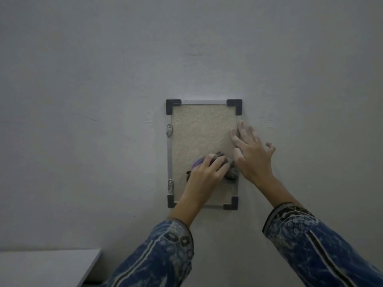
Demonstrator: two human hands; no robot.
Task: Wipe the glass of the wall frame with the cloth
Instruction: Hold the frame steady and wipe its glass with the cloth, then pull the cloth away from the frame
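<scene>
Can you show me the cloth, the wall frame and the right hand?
cloth [231, 174]: head view, dark bunched part at its right end.
wall frame [169, 154]: head view, left metal edge.
right hand [251, 158]: head view, back of the hand.

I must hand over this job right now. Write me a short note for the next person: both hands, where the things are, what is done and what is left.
Left hand: holds the bunched cloth against the lower part of the glass.
Right hand: open, fingers spread, fingertips at the right edge of the frame, probably to steady it.
The frame hangs upright on the wall.
Done: the cloth is on the glass; which part is already clean cannot be told.
Left: probably the upper part of the glass and the corners.
</scene>
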